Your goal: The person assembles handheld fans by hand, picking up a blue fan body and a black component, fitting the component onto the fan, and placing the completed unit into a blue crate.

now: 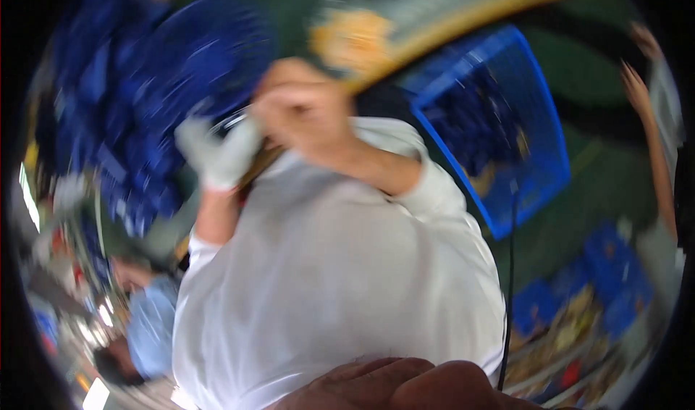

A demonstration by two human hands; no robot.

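Note:
My left hand point(217, 153), in a white glove, is in front of my chest. A thin shiny metallic thing point(230, 122) shows between its thumb and fingers; motion blur hides its kind. My bare right hand point(308, 113) is close beside it, with fingers curled in. Whatever the right fingers hold, if anything, is too smeared to name. Just beyond both hands spreads a large heap of dark blue pieces point(156, 113), with a rounded blue shape point(217, 44) near its top.
At my right stands a bright blue crate point(543, 127) with dark blue pieces inside. A yellow-edged surface point(463, 26) runs beyond my right hand, with an orange-yellow blurred thing point(351, 39) nearby. Another person's arm point(655, 149) shows far right; a person in light blue point(152, 323) is left.

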